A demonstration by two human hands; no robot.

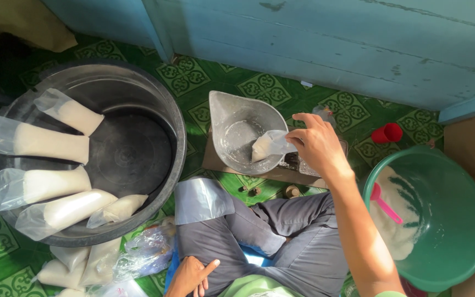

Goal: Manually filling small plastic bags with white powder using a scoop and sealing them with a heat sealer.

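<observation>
Black tub (138,159) w/ filled bags left, green basin (457,220) right; right hand (317,144) pinches small bag (269,145) over clear scale bowl (232,118); left hand (191,275) loosely curled on knee, pointing.

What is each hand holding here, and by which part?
The right hand holds a small clear bag of white grains by its open top, over the clear bowl. The left hand holds nothing; it rests on the knee, forefinger out.

Packages here are all clear plastic bags with white powder inside. Five long filled bags (56,176) lean round the left side of the frame. A few more filled bags (81,264) are piled lower left. One small half-filled bag (270,144) is at centre, and flat empty bags (200,199) sit just below.
</observation>
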